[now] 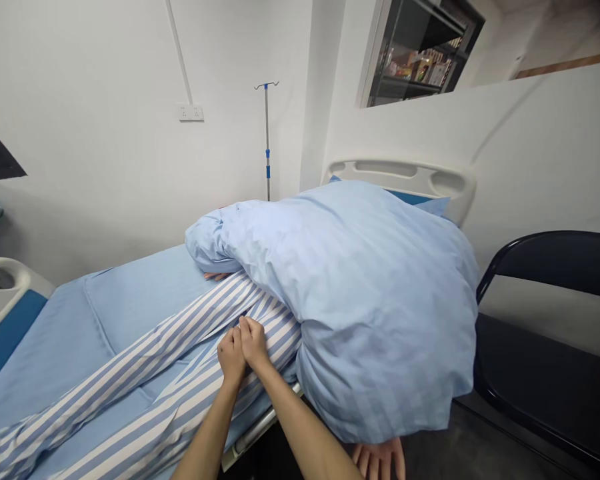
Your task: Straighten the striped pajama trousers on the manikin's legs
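Observation:
My left hand (231, 352) and my right hand (253, 341) are side by side, both closed into fists. They rest at the upper thigh of the striped blue-and-white trousers (200, 353) worn by a figure lying on the bed. Whether trouser cloth is caught in the fingers is hidden. A puffed light blue quilt (360, 287) covers the figure's upper body and head end. One hand (380, 460) of the lying figure hangs out below the quilt's near edge. Fingers of its other hand (216, 275) show under the quilt's far edge.
The bed's blue sheet (130, 283) stretches left to the footboard (17, 283). A cream headboard (410, 172) rises behind the quilt. On the right stands a black folding chair (555, 360), close to the quilt. A drip stand (267, 133) is by the back wall. A metal bed rail (260, 427) runs along the near side.

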Tool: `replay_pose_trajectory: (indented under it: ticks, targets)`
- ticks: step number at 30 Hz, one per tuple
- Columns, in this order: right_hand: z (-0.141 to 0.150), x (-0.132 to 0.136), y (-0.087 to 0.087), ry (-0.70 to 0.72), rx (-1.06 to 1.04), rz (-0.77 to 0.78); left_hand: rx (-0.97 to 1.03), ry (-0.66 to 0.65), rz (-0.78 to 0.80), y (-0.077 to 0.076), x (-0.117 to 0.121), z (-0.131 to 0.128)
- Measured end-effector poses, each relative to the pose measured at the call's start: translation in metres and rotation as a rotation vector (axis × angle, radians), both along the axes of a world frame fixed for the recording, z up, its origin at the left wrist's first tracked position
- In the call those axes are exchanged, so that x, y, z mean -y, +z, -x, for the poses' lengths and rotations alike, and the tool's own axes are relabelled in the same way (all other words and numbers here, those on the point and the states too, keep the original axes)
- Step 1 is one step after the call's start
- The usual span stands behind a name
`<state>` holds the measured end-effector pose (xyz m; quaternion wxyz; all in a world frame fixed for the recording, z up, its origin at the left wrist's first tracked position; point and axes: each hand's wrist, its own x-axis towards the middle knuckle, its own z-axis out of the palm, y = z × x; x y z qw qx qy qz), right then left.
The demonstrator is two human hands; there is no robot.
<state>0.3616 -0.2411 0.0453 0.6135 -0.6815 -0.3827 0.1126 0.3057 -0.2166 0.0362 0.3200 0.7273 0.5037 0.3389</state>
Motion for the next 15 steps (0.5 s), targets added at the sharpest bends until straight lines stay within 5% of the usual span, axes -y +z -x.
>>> replay_pose_trajectory:
  ticks: [8,15]
  targets:
    - [-0.032,0.015,0.002,0.008,0.418,0.243,-0.179,0.006,-0.073,0.004,0.01,-0.001]
    - [-0.039,0.016,-0.004,-0.014,0.335,0.144,0.039,-0.028,-0.046,0.015,0.011,-0.023]
